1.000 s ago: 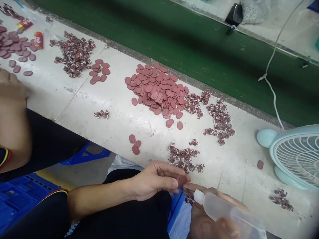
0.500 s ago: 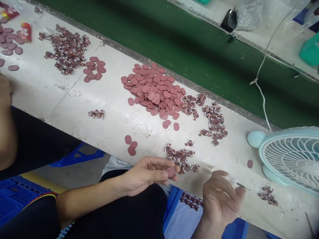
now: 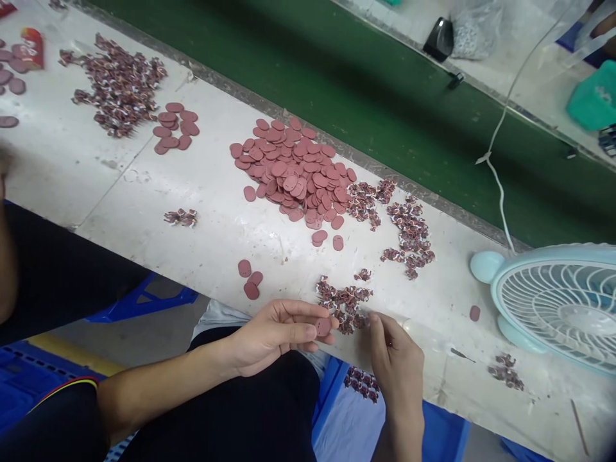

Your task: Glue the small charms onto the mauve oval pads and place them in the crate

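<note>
My left hand (image 3: 274, 337) pinches a reddish-brown oval disc (image 3: 323, 327) with small holes in it, between thumb and fingers near the table's front edge. Just to the right, my right hand (image 3: 398, 362) has its fingers curled down at the edge of a small heap of brown-and-white figure-like pieces (image 3: 344, 301). What its fingertips hold, if anything, is too small to make out. Behind my hands lies a large pile of oval discs (image 3: 289, 163), and a few loose discs (image 3: 251, 290) rest left of my left hand.
More figure pieces (image 3: 412, 234) lie right of the disc pile. A light-blue fan (image 3: 500, 282) stands at the right, near a thin pointed tool (image 3: 462, 354). At the left edge is another person's arm (image 3: 7, 269). A blue stool with finished-looking rows of pieces (image 3: 360, 384) shows below the table.
My right hand has moved left from beside the thin tool, which now lies on the table, to the figure heap. Its fingers have come down and closed. My left hand still holds the disc.
</note>
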{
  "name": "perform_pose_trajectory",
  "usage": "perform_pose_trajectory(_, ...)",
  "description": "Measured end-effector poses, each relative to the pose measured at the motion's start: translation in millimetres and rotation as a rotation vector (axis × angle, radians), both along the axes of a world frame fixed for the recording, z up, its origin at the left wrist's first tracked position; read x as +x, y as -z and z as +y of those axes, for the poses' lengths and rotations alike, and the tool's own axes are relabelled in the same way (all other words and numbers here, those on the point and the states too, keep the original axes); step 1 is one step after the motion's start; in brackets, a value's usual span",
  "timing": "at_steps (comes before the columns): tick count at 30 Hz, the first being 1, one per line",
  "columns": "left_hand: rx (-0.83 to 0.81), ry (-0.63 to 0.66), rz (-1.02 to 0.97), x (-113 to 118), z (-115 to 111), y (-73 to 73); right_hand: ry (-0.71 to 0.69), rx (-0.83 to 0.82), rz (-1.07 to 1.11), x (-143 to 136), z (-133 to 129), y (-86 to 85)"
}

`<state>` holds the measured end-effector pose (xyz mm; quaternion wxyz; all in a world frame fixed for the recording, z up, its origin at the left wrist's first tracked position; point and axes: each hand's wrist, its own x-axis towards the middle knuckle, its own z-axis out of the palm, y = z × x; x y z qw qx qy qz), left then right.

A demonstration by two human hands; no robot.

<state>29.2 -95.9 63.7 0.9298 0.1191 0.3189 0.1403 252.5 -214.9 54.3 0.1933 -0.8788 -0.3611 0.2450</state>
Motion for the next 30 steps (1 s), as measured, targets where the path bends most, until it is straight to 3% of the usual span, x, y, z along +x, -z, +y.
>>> perform_pose_trajectory(4, 0.004, -0.010, -0.005, -0.2, -0.2, 0.0, 0.135, -0.060, 0.029, 1.5, -11.1, -4.4)
perform_pose_trajectory(8, 0.053, 0.000, -0.028, 1.7, -0.4, -1.7, 0.402, 0.261, 0.331, -16.5, -28.8, -24.1)
perform_pose_trajectory(10, 0.076, 0.020, -0.045, 3.6, -1.3, -3.7, 0.438, 0.399, 0.478, -28.7, -36.7, -37.1)
perform_pose_trajectory(14, 0.105, 0.041, -0.067, 6.7, -4.2, -6.9, 0.271, 0.467, 0.602, -44.6, -40.6, -56.2)
perform_pose_trajectory(18, 0.151, 0.041, -0.074, 7.0, -7.4, -5.8, 0.090, 0.529, 0.700, -53.0, -24.9, -65.5)
perform_pose_trajectory(23, 0.186, 0.034, -0.084, 5.2, -10.3, -5.4, 0.110, 0.492, 0.662, -64.5, -5.3, -70.0)
perform_pose_trajectory(30, 0.179, 0.038, -0.074, 6.4, -13.9, -6.9, 0.083, 0.445, 0.694, -66.9, -4.5, -67.1)
